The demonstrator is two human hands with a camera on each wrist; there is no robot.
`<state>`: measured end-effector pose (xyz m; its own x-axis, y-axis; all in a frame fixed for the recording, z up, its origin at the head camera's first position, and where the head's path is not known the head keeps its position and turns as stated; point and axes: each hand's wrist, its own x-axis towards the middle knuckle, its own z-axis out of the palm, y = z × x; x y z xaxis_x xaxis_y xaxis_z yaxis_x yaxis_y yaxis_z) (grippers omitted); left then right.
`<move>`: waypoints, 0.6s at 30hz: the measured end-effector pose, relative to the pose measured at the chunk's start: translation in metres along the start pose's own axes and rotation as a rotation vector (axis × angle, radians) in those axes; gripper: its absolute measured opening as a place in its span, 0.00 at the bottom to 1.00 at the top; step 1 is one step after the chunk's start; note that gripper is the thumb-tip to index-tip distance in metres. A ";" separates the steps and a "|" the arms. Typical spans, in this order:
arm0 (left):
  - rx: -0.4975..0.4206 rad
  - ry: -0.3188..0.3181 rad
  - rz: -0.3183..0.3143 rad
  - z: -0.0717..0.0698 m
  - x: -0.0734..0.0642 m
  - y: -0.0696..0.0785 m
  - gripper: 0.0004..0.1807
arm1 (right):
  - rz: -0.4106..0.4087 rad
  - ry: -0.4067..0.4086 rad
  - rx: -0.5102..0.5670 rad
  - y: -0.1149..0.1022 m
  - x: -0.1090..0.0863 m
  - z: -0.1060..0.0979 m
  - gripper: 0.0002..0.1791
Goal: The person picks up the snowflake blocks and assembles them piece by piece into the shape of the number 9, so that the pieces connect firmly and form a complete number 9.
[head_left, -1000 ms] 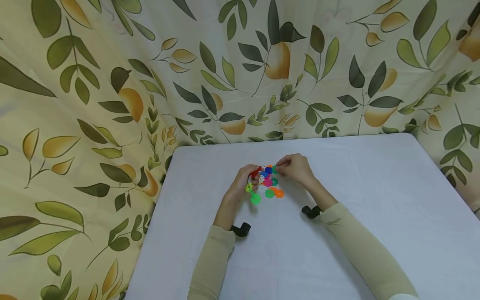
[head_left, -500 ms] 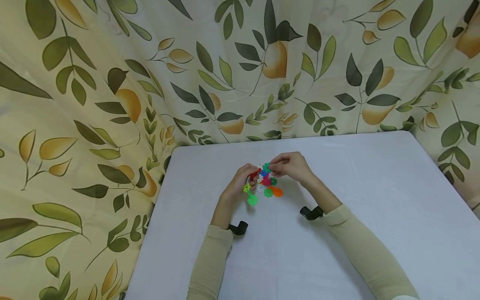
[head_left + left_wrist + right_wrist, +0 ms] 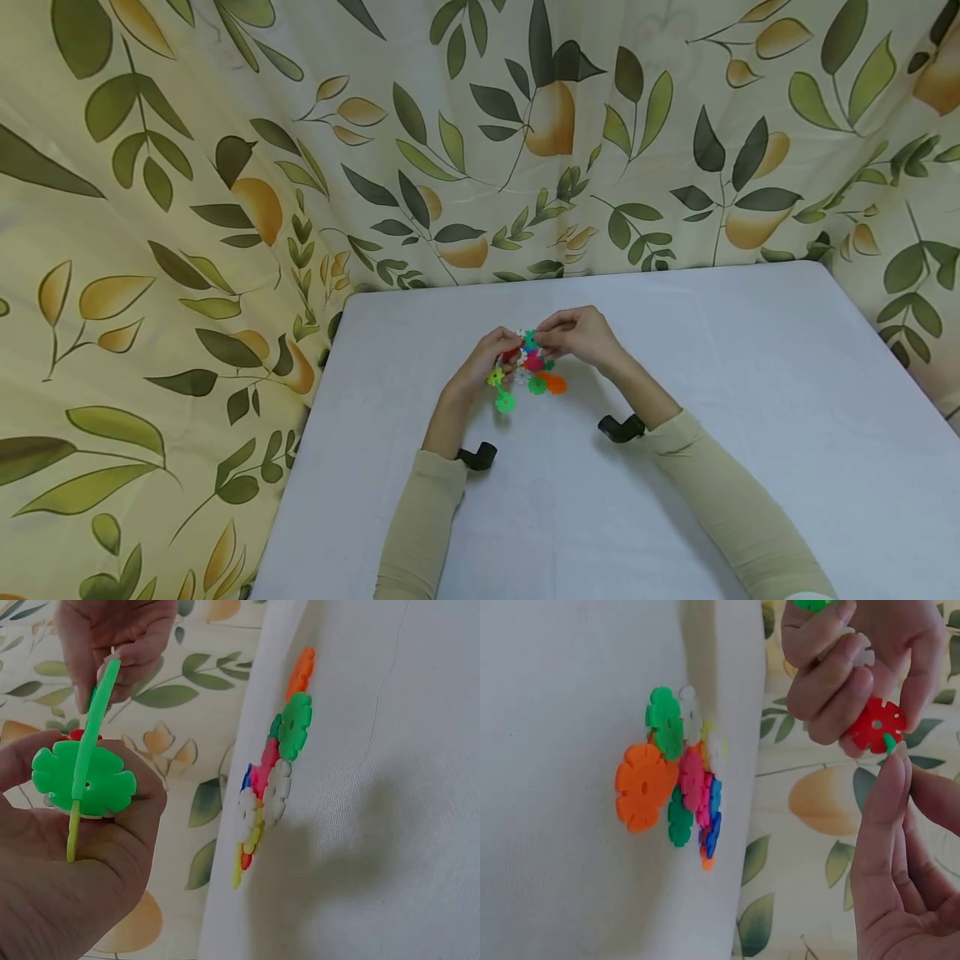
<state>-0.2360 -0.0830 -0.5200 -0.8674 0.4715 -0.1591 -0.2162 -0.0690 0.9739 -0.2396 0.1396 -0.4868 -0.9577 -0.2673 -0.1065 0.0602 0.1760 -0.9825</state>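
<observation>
Thumb and fingers of my left hand (image 3: 474, 367) grip a joined cluster of flower-shaped interlocking discs. In the left wrist view, a green disc (image 3: 112, 784) and a yellow disc (image 3: 73, 840) in it show close to the palm, with a light-green disc (image 3: 96, 724) edge-on. A red disc (image 3: 874, 726) pokes out between the left thumb and fingers in the right wrist view. My right hand (image 3: 583, 336) pinches a darker green disc (image 3: 531, 338) between thumb and fingertips, its edge right at the red disc's rim.
Several loose discs lie on the white-covered table (image 3: 675, 350) beneath the hands, including an orange disc (image 3: 639, 791), a green disc (image 3: 665, 724) and a pink disc (image 3: 692, 778). A leaf-patterned curtain (image 3: 420, 125) hangs behind and to the left. Black wrist mounts (image 3: 480, 456) jut inward from the sleeves.
My right hand has moved left with the darker green disc, bringing it from the right of the cluster up against the red disc. My left hand keeps its hold, nearly still.
</observation>
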 end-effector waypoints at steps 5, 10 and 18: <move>0.022 -0.020 0.003 0.002 0.000 -0.001 0.06 | -0.016 -0.003 -0.001 0.001 -0.001 0.000 0.14; 0.044 -0.041 0.006 0.005 -0.002 0.000 0.05 | -0.021 0.010 0.029 0.000 -0.003 0.001 0.12; 0.070 -0.050 0.033 0.004 -0.006 0.004 0.06 | -0.013 0.007 0.079 0.000 -0.005 0.005 0.13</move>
<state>-0.2302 -0.0829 -0.5148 -0.8495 0.5137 -0.1203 -0.1547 -0.0245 0.9877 -0.2329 0.1362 -0.4868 -0.9605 -0.2625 -0.0929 0.0694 0.0974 -0.9928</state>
